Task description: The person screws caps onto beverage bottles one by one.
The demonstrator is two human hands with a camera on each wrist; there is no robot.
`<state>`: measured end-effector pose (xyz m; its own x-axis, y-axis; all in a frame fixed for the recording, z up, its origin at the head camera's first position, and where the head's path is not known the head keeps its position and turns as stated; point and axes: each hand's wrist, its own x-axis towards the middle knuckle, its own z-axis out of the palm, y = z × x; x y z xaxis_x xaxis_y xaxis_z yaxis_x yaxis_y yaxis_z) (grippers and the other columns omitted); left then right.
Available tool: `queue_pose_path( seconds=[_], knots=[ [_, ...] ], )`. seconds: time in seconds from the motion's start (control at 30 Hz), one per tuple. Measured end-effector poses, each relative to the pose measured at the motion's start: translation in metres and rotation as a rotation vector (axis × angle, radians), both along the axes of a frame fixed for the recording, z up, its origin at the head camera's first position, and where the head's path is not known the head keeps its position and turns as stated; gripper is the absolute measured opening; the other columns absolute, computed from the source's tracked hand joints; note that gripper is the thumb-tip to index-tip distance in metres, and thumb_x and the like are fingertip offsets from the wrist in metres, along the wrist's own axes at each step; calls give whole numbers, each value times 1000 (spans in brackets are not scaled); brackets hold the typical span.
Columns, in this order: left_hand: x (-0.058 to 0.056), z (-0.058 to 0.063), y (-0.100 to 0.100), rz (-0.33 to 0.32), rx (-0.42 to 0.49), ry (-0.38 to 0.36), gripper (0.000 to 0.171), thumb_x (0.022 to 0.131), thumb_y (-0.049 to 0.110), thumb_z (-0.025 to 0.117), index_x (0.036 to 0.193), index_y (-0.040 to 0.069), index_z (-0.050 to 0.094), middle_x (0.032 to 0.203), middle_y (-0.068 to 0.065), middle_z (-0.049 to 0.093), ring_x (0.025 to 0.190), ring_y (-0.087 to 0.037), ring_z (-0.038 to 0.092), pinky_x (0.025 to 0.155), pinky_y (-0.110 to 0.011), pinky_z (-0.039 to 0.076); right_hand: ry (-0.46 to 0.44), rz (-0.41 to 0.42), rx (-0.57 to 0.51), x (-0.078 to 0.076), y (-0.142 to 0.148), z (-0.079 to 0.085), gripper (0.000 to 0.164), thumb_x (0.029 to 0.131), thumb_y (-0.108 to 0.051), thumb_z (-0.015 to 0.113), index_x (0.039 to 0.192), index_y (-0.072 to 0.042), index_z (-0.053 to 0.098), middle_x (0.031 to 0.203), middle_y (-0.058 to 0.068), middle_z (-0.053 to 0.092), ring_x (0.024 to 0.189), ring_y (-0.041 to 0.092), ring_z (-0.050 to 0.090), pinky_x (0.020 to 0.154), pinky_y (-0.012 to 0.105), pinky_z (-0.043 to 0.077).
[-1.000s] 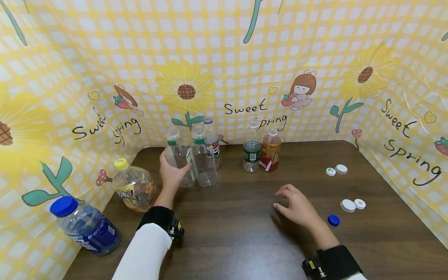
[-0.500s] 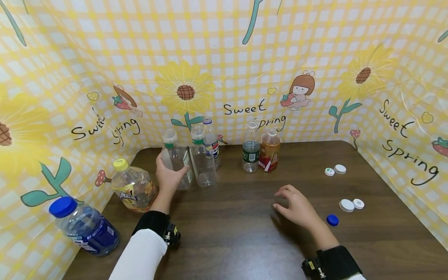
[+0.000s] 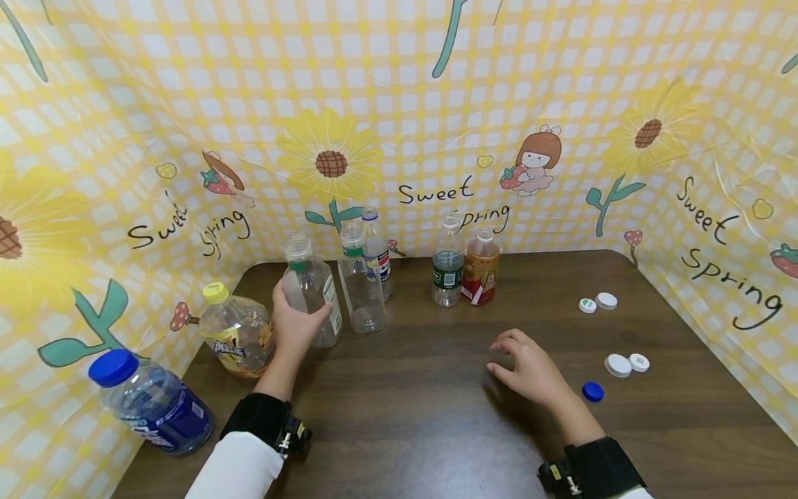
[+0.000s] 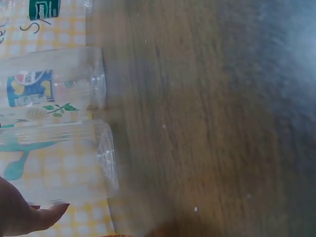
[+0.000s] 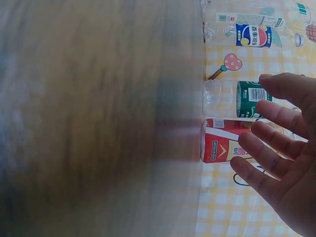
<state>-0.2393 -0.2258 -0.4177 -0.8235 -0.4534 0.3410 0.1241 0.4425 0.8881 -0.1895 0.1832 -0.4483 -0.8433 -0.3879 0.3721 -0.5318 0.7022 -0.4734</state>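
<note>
My left hand (image 3: 296, 319) grips a clear, capless plastic bottle (image 3: 314, 285) with a green neck ring, thumb on its near side. In the left wrist view the bottle (image 4: 64, 165) is partly out of frame. Just right of it stands a similar clear bottle (image 3: 364, 298), and behind that a slimmer bottle (image 3: 379, 260) with a blue label. Over the table's right half hovers my right hand (image 3: 526, 366), fingers relaxed and holding nothing. Beyond it stand a green-labelled bottle (image 3: 448, 270) and a red-and-orange bottle (image 3: 481, 269), both uncapped.
At left stand a large yellow-capped bottle (image 3: 240, 336) and a big blue-capped bottle (image 3: 158, 409). White caps (image 3: 618, 365) and a blue cap (image 3: 593, 391) lie on the brown table (image 3: 424, 416) at right. A checkered cloth (image 3: 411, 125) hangs behind.
My left hand has shifted left and a little nearer with the clear bottle, widening the gap to the similar bottle beside it. The right hand has stayed in place.
</note>
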Motion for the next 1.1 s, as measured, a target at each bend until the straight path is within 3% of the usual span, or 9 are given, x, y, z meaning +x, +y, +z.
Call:
queue_pose_path(
  seconds=[0.33,0.53,0.83,1.1],
  knots=[
    [23,10,-2,-72,12,-23,98,70,8,85,150,8,27,144,-17,39,132,-35,38,108,-52,33,-4,-2,0,0,0,-1,22,82,-13,79,100,-3,70,106,8,60,92,24,60,76,42,53],
    [40,15,0,-137,33,-12,97,70,4,84,149,7,27,143,-17,40,130,-35,41,105,-51,36,4,0,-2,0,0,-1,22,81,-12,79,99,-3,70,106,9,60,91,24,60,76,41,53],
    [64,18,14,-225,51,-27,98,68,0,85,148,4,28,138,-19,45,122,-34,46,100,-51,39,9,6,-1,0,-1,-1,21,81,-12,79,98,-3,70,105,7,60,91,23,60,76,42,53],
    [79,15,30,-281,15,-67,97,68,6,87,147,6,31,135,-18,49,121,-33,49,100,-50,40,-8,1,-1,1,-1,0,22,81,-13,79,99,-3,70,106,8,60,92,24,60,77,42,53]
  ],
)
